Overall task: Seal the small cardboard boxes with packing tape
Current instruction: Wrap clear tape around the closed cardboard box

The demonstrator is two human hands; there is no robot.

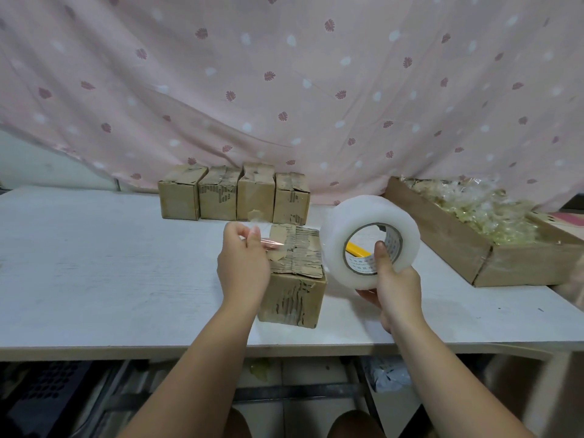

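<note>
L hand [243,260] pinching slim pink tool [274,245] over top of cardboard box [294,295], centre of table [94,263]; R hand [395,286] gripping clear tape roll [347,222] just beside box, thumb in core; four more boxes [234,197] rowed at back.

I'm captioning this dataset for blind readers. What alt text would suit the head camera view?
Over a white table, a person's right hand holds a large roll of clear packing tape beside a small cardboard box, while the left hand grips a small pinkish tool over its top. Four more boxes line the back, before a pink curtain.
</note>
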